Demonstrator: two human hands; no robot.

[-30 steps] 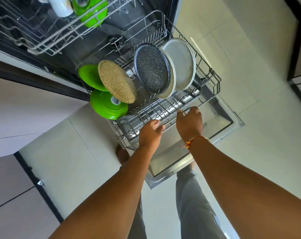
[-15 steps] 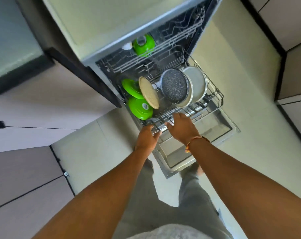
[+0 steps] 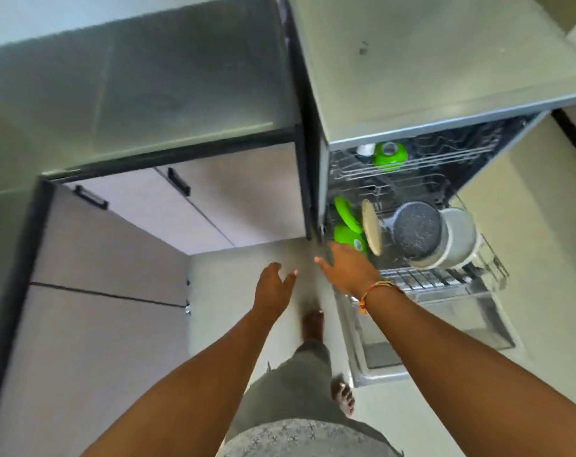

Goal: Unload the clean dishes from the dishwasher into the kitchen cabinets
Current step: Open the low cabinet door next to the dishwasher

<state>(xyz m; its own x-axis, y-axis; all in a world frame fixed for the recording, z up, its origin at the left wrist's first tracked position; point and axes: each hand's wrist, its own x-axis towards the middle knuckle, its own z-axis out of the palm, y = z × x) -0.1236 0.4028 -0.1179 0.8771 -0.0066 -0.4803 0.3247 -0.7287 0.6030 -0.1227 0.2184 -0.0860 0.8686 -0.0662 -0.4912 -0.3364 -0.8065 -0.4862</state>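
Upright plates [image 3: 416, 230] fill the pulled-out lower rack [image 3: 428, 280].

No readable text, label or number shows on anything here.

My arms are bare as far back as the view reaches, from my left hand [image 3: 273, 285] and my right hand [image 3: 349, 268] to the lower corners. Round my right wrist sits a thin thread bracelet [image 3: 377, 289] of orange, red and yellow strands, with a short loose end hanging from it on the inner side. I wear loose grey trousers [image 3: 296, 380], creased along the leg. My grey top [image 3: 299, 438] carries a small repeated pale pattern. Below the trouser hem one bare foot [image 3: 313, 324] shows, and the other foot [image 3: 343, 398] is bare too.
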